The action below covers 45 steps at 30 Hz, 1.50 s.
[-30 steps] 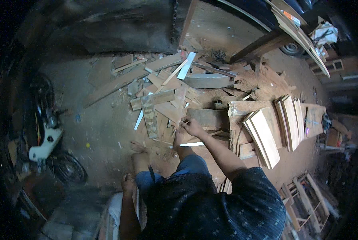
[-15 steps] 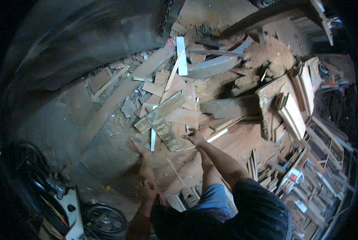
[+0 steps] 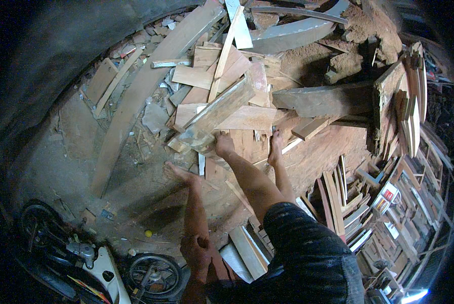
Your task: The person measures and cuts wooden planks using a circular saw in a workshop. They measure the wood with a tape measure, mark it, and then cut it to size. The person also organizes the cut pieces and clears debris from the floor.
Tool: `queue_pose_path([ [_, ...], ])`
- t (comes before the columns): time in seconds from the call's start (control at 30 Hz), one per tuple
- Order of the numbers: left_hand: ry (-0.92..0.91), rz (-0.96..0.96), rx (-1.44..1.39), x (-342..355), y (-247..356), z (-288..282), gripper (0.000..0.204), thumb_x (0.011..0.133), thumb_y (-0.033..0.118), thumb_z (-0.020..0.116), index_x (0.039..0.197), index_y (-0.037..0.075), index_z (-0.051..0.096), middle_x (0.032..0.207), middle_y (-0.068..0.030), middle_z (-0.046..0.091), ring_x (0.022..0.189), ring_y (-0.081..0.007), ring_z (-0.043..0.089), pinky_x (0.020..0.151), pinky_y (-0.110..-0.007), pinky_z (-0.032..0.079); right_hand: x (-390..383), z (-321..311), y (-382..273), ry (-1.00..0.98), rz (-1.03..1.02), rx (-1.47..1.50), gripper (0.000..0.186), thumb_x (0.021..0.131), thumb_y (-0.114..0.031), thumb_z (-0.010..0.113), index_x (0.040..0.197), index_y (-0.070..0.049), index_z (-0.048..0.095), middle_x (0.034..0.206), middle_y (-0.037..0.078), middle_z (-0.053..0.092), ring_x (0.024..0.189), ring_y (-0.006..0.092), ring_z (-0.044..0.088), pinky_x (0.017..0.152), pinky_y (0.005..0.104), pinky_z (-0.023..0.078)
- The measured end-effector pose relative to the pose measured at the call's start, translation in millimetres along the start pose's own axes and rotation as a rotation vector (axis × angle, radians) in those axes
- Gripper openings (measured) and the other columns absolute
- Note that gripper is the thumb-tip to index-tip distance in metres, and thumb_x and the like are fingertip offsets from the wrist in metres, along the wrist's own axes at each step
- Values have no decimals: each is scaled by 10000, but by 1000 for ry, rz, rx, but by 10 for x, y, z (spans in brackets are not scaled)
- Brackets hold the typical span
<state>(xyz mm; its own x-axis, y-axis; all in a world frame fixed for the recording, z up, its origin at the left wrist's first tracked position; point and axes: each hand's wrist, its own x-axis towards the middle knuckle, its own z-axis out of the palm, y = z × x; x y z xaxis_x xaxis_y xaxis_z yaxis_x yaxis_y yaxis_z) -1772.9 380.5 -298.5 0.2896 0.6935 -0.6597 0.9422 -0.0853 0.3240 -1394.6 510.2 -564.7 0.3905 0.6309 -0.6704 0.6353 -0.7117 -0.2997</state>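
My right hand (image 3: 224, 145) reaches down to the wood pile, its fingers closed on the near end of a short, stained board (image 3: 196, 139). That board looks tilted and partly blurred; the fingertips are hidden. Beneath and beside it lies a longer weathered plank (image 3: 224, 109), slanting up to the right. Close by are a pale flat board (image 3: 249, 117) and a thin light strip (image 3: 226, 53). My left hand (image 3: 195, 249) rests at my left knee, and its fingers do not show clearly.
A long plank (image 3: 135, 111) lies on the ground to the left. A thick beam (image 3: 323, 99) and stacked curved pieces (image 3: 413, 119) are at the right. Wood offcuts (image 3: 333, 197) crowd the lower right. A motorcycle (image 3: 102, 273) stands lower left, near a small yellow ball (image 3: 148, 233).
My right hand has gone from hovering open beside the short board to closing on its near end, and the board has tilted. The view has shifted downward and closer. My left hand stays at the knee.
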Motion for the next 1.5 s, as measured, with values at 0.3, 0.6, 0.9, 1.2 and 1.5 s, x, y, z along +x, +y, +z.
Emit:
queue_pose_path([
  [0.3, -85, -87, 49, 194, 890, -296, 376, 755, 354, 771, 943, 38, 692, 903, -236, 671, 898, -458, 629, 880, -563, 476, -62, -1150, 292, 389, -18, 1117, 476, 994, -286, 696, 1332, 17, 556, 1225, 122, 681, 1115, 204, 622, 971, 347, 491],
  [0.6, -56, -123, 54, -122, 429, 586, 418, 765, 368, 788, 1021, 57, 677, 1018, -210, 674, 999, -428, 627, 885, -522, 489, 754, -615, 325, 365, 492, 1579, 654, 788, -240, 898, 1294, 40, 593, 1236, 139, 676, 1097, 275, 658, 958, 395, 540],
  [0.9, -135, -205, 62, 71, 1063, 76, 429, 795, 350, 797, 1066, 44, 665, 1005, -191, 680, 1031, -402, 629, 907, -502, 497, 1027, -1130, -505, 88, 179, 1331, 656, 848, -320, 830, 1324, 48, 570, 1242, 183, 684, 1101, 288, 665, 1001, 388, 509],
  [1.2, -37, 83, 224, -22, 560, 260, 359, 737, 332, 803, 938, 57, 689, 963, -186, 688, 991, -413, 628, 894, -535, 476, 946, -1979, 9, 589, 30, 1411, 630, 911, -343, 775, 1367, 17, 529, 1291, 148, 659, 1176, 252, 613, 1024, 396, 484],
  [1.5, -65, 99, 307, 308, 1279, -175, 322, 727, 289, 807, 904, 57, 670, 951, -180, 668, 990, -414, 623, 873, -549, 470, 916, -1587, 1217, 219, -88, 381, 579, 921, -451, 692, 1302, -25, 604, 1184, 199, 658, 1099, 379, 633, 965, 468, 500],
])
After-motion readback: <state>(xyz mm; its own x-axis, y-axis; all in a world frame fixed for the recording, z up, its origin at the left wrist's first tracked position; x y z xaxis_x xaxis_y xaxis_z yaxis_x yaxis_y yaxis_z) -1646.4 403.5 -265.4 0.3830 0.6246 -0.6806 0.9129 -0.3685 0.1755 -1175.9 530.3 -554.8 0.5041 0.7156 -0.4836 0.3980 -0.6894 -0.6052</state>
